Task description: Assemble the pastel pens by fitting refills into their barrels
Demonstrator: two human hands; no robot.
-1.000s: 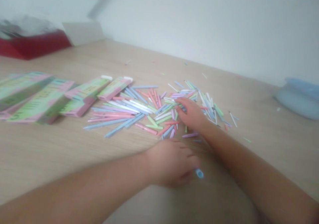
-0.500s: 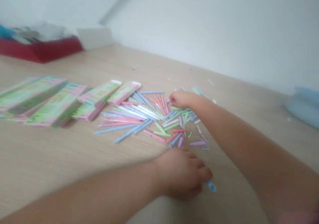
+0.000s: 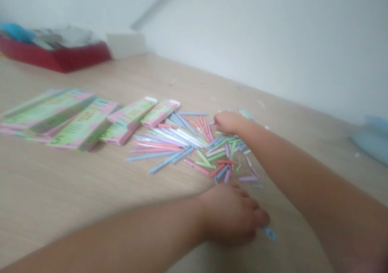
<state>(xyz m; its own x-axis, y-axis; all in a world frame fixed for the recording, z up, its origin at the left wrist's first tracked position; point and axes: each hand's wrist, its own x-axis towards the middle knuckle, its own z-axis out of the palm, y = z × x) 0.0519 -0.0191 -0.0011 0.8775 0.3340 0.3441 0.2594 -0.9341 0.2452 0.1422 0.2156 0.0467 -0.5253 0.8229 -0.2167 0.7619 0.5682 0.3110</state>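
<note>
My left hand (image 3: pixel 235 214) is closed around a light-blue pen barrel (image 3: pixel 269 232), whose hollow end sticks out past the thumb side. It is held low over the table, in front of a loose pile of pastel pen parts (image 3: pixel 182 137) in blue, pink, white, green and purple. At the far right side of that pile, my right hand (image 3: pixel 227 122) reaches down with its fingers pinched together. A small purple bit shows by those fingertips, but blur hides whether they grip it.
Several green-and-pink cartons (image 3: pixel 83 123) lie left of the pile. A red tray (image 3: pixel 69 58) with mixed items stands at the back left, beside a white card (image 3: pixel 126 45). Small scraps are scattered toward the wall. A pale blue object (image 3: pixel 371 137) is at the right.
The camera view has shifted, so everything appears slightly farther right. Both hands keep nearly the same place over the table, and the left still holds the blue pen barrel.
</note>
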